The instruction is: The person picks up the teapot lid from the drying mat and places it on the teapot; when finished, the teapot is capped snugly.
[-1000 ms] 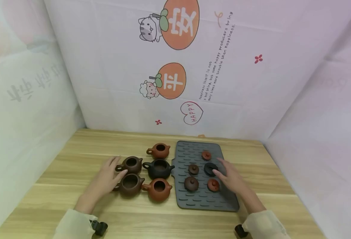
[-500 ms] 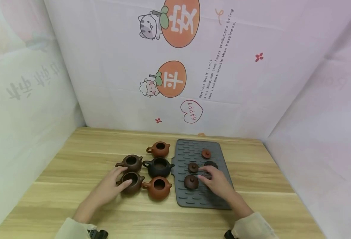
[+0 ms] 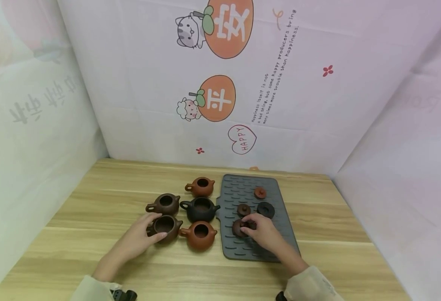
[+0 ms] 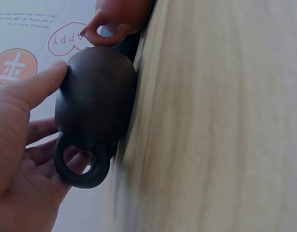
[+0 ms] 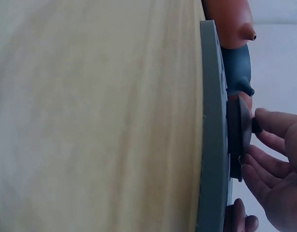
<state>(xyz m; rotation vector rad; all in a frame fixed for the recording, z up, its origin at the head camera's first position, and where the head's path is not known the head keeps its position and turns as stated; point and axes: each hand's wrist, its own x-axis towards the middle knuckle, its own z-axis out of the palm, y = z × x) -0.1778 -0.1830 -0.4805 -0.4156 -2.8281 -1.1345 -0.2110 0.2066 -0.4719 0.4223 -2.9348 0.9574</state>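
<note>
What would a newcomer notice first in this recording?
Five lidless teapots sit left of a gray mat. The left hand grips the nearer brown pot, while on the mat the right hand pinches a brown lid by its knob. Orange fruit prints dot the white backdrop.

The wood-grained tabletop point(image 3: 190, 276) bears two dark brown teapots point(image 3: 170, 208), two orange-brown teapots point(image 3: 199, 241) and one black teapot point(image 3: 201, 215), all upright in a close cluster, with a ridged grey mat point(image 3: 235, 190) flat beside them.

Makeshift booth, room type unclear: printed sheets point(image 3: 141, 75) are walling in a wood-grain counter point(image 3: 190, 276) on three sides.
</note>
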